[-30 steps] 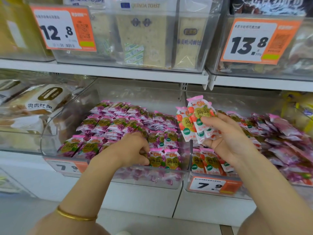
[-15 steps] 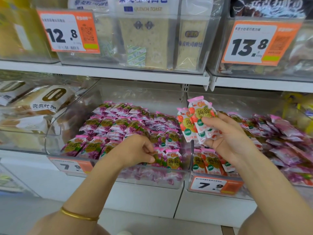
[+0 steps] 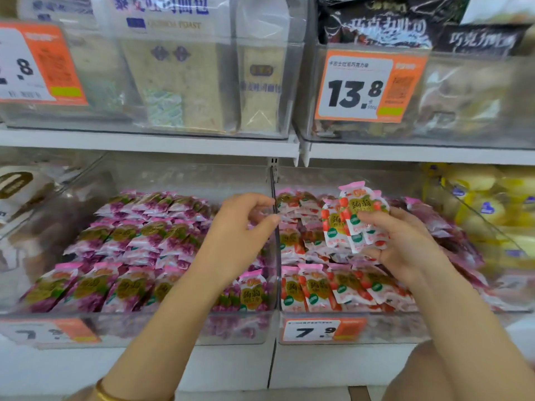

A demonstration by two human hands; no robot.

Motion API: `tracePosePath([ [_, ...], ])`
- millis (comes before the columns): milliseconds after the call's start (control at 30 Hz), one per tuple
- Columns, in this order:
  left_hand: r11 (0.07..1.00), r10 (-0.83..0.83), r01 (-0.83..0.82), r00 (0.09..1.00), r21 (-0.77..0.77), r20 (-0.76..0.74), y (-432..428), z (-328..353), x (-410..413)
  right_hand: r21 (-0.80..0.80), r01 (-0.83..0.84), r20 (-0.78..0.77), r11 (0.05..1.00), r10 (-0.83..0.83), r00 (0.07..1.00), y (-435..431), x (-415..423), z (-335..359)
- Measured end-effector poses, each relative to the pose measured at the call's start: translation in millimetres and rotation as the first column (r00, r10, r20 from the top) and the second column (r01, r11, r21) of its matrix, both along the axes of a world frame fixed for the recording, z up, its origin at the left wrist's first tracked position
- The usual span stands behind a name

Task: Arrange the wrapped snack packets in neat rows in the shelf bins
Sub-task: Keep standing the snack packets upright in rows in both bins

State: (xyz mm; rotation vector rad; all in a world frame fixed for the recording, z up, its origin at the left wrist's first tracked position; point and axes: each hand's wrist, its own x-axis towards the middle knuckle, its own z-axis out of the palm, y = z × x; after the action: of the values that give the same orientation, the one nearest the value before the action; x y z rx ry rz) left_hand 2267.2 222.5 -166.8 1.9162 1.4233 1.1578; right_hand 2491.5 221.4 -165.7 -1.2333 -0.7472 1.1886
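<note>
Our right hand (image 3: 405,247) grips a fanned bunch of red packets (image 3: 357,218), held upright with the pink sealed ends on top, above the right bin (image 3: 385,328). Our left hand (image 3: 240,227) hovers at the divider (image 3: 277,264), just left of the bunch, fingers loosely curled with nothing visible in them. That bin's front row (image 3: 333,287) lies long axis front to back, so we judge the bunch must tip forward and down. Purple packets (image 3: 130,256) fill the left bin (image 3: 173,328).

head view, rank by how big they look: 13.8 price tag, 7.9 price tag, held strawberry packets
13.8 price tag
strawberry packets in the right hand, nearer the camera
7.9 price tag
</note>
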Motion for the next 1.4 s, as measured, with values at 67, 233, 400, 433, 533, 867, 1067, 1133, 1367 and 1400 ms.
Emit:
tracePosePath([
  [67, 1.0, 0.007, -0.006, 1.0, 0.029, -0.01, 9, -3, 15, 0.025, 0.066, 0.1, 0.998, -0.068, 0.993, -1, 10, 0],
  [233, 0.995, 0.055, -0.054, 0.998, 0.079, -0.01, 27, -9, 32, 0.039, 0.039, 0.368, 0.998, -0.05, 0.928, 14, 5, -7],
  [400, 0.992, 0.088, -0.086, 0.996, 0.091, -0.024, 39, -15, 36, 0.036, -0.058, 0.543, 0.998, 0.029, 0.839, 48, -37, -24],
  [433, 0.991, 0.092, -0.088, 0.995, 0.103, -0.035, 40, -16, 37, 0.047, -0.078, 0.601, 0.996, 0.034, 0.799, 53, -43, -29],
  [533, 0.99, 0.092, -0.087, 0.995, 0.111, -0.042, 41, -17, 36, 0.069, -0.057, 0.678, 0.996, -0.005, 0.735, 59, -48, -34],
  [867, 0.992, 0.059, -0.053, 0.997, 0.113, -0.051, 38, -18, 34, -0.001, -0.128, 0.689, 0.992, 0.094, 0.719, 51, -35, -18],
  [1067, 0.99, 0.058, -0.05, 0.996, 0.135, -0.06, 37, -18, 34, 0.01, -0.19, 0.652, 0.982, 0.138, 0.745, 49, -43, -19],
  [1133, 0.991, 0.057, -0.05, 0.997, 0.127, -0.055, 36, -19, 35, 0.035, -0.117, 0.659, 0.992, 0.065, 0.75, 49, -30, -14],
  [1367, 0.991, 0.069, -0.062, 0.996, 0.121, -0.058, 36, -19, 36, 0.029, -0.001, 0.8, 1.0, -0.023, 0.6, 62, -29, -29],
  [1400, 0.991, 0.07, -0.063, 0.996, 0.117, -0.056, 36, -18, 36, 0.026, 0.02, 0.821, 0.999, -0.033, 0.569, 62, -31, -29],
])
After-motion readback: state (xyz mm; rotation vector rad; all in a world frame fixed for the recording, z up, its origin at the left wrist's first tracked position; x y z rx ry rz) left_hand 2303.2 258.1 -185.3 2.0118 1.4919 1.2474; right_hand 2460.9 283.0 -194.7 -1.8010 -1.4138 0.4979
